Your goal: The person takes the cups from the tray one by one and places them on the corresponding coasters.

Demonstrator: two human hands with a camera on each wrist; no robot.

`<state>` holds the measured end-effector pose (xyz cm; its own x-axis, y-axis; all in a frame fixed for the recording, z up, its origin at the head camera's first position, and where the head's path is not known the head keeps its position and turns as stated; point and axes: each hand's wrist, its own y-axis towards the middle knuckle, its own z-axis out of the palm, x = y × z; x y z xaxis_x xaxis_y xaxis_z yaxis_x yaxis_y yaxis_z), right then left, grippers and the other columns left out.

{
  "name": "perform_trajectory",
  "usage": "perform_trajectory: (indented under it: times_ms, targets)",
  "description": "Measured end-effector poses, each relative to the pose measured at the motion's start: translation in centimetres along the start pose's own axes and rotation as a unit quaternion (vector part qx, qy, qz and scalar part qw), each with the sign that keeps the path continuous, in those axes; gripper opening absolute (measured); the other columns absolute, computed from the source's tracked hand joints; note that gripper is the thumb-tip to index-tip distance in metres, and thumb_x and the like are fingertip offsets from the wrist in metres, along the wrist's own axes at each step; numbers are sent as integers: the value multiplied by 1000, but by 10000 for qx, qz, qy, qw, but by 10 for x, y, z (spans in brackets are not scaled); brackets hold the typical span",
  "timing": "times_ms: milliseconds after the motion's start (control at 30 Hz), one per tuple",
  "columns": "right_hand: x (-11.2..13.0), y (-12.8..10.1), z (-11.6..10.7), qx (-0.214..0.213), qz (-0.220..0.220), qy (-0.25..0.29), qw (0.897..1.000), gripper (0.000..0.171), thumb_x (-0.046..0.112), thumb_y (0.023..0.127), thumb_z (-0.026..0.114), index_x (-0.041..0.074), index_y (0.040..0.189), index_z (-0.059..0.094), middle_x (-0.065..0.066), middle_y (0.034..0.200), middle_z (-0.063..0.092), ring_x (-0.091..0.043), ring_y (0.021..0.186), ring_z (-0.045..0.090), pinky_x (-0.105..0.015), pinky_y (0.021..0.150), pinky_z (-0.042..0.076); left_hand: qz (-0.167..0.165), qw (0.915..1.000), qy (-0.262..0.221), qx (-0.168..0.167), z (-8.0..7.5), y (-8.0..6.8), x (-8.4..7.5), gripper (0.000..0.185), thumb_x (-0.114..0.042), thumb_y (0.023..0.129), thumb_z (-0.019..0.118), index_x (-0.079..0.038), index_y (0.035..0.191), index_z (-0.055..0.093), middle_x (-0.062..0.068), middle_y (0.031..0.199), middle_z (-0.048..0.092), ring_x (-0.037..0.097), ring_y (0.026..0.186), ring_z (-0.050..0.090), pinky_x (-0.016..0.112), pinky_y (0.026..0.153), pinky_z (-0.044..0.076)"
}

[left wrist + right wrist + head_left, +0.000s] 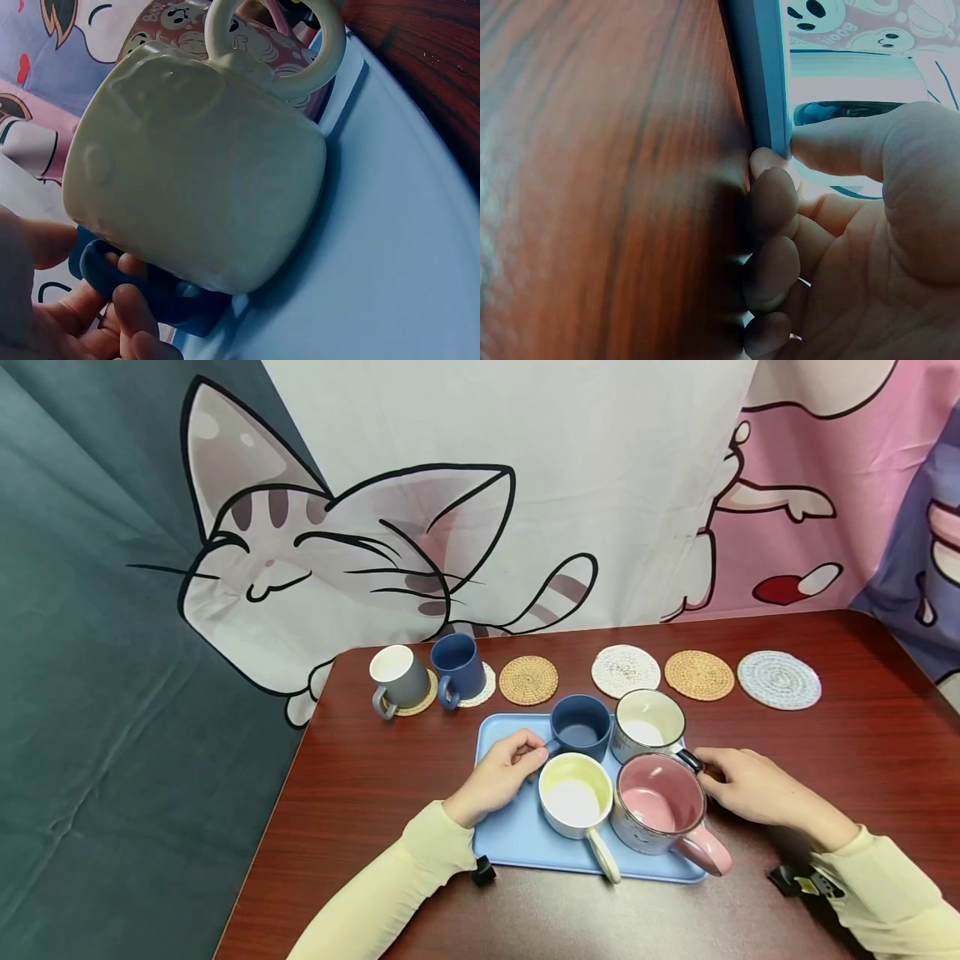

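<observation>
A light blue tray (510, 835) on the table bears a dark blue mug (581, 727), a cream mug with a dark handle (648, 722), a pale yellow mug (576, 797) and a pink mug (660, 802). At the tray's left side my left hand (498, 777) holds the dark blue mug by its handle; the left wrist view shows fingers hooked through that handle (101, 266), below the pale yellow mug (202, 165). Over on the right, my right hand (757, 785) pinches the tray's rim (769, 82) between thumb and fingers, close to the cream mug's handle.
Along the back, a grey mug (405, 681) and another blue mug (459, 668) stand on coasters. To their right lie a tan coaster (528, 681), a white coaster (626, 671), another tan coaster (699, 675) and a pale blue coaster (780, 680). A printed curtain (600, 443) hangs behind.
</observation>
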<state>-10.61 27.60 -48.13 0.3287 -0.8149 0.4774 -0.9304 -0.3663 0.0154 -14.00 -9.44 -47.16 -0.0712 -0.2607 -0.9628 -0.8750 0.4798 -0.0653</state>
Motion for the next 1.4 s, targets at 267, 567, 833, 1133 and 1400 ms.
perform_trajectory:
  times_ms: [267,567,833,1133,1400]
  targets:
    - [0,0,-1,-17,-37,11,10000,27,8,91,67,26,77,52,14,63,34,-1,61,36,-24,60,31,7,9999,62,85,4,3,0,21,-22,107,56,-5,97,62,10,76,50,21,70,49,20,68,39]
    - [0,-1,-1,13,-11,-15,10000,26,9,92,67,26,79,53,14,64,34,-2,62,37,-25,61,31,-101,9998,-92,109,7,5,3,27,-25,108,55,-3,92,59,-1,69,42,9,63,40,21,64,34]
    - [-1,-1,0,-29,-46,3,10000,26,9,92,67,27,79,53,14,63,35,-1,62,37,-25,61,31,-193,9988,-446,91,12,6,3,29,-23,109,51,-4,88,55,2,75,47,15,72,47,23,71,40]
    - [-2,-1,0,-20,-47,18,10000,26,9,91,67,26,78,53,14,64,34,-1,61,36,-24,60,31,-243,9962,-811,-218,12,7,1,28,-17,109,49,3,91,54,1,84,51,18,79,50,26,77,44]
    - [-2,-1,1,4,-9,19,10000,27,9,92,67,26,78,52,14,64,34,-1,61,36,-24,60,31,-297,9929,-1091,-369,9,7,0,29,-17,109,49,9,95,53,2,89,51,19,82,49,24,77,44]
